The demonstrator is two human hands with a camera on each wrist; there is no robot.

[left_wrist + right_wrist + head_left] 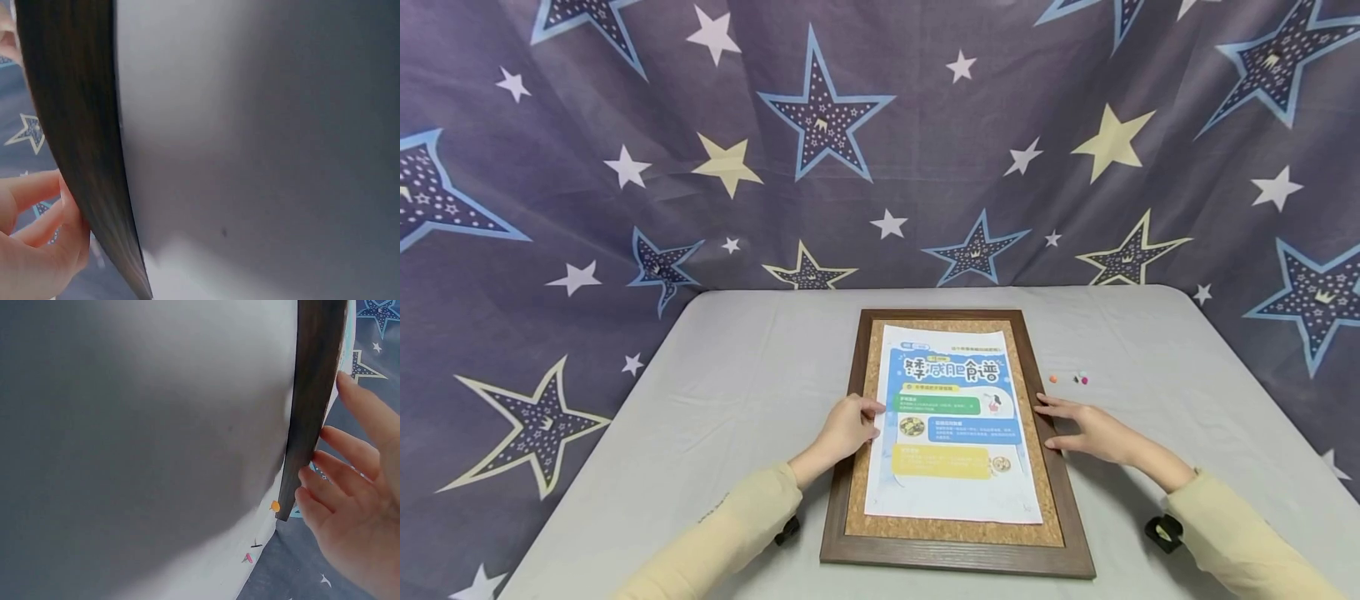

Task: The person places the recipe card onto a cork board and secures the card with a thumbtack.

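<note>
A paper poster (955, 500) with coloured panels and Chinese text lies on a cork board (1052, 508) with a dark brown wooden frame (955, 557). My left hand (850, 425) reaches over the frame's left side, its loosely bent fingertips right at the poster's left edge. In the left wrist view, fingers (47, 225) show just beyond the brown frame edge. My right hand (1093, 429) rests at the frame's right side, its fingers spread and nearly straight. The right wrist view shows these fingers (340, 481) along the frame edge, holding nothing.
Right of the frame lie small push pins: an orange one (1053, 379), a magenta one (1084, 381) and a dark one beside it. A light grey cloth (760, 375) covers the table. Behind hangs a star-patterned curtain (917, 167).
</note>
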